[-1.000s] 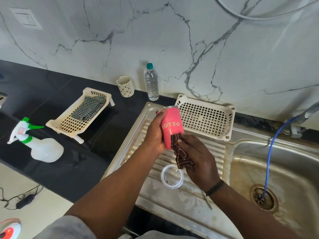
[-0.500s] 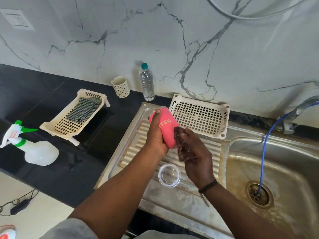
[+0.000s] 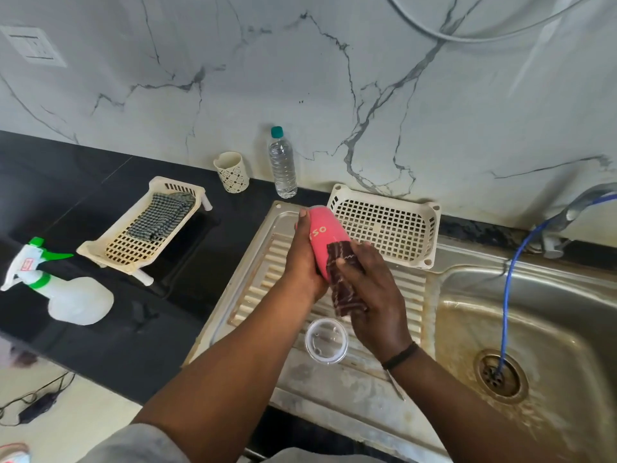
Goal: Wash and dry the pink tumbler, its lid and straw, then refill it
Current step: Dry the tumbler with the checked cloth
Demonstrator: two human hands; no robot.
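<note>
My left hand [image 3: 302, 262] grips the pink tumbler [image 3: 325, 233], held tilted over the steel drainboard [image 3: 253, 285]. Against the tumbler's right side my right hand [image 3: 374, 299] holds a dark brown scrub pad [image 3: 344, 282]. The clear round lid [image 3: 326, 340] lies flat on the drainboard just below my hands. A thin metal straw [image 3: 395, 385] lies on the drainboard near the front edge, partly hidden under my right wrist.
A cream basket [image 3: 430, 228] sits at the drainboard's back. The sink basin [image 3: 534, 329] is on the right with a tap [image 3: 581, 205] and blue hose [image 3: 507, 295]. On the black counter stand a water bottle [image 3: 283, 165], patterned cup [image 3: 232, 172], basket with checked cloth [image 3: 157, 215] and spray bottle [image 3: 60, 289].
The tumbler has tilted from upright to leaning left. My right hand has slid the scrub pad along its side, from the bottom end up onto the right side.
</note>
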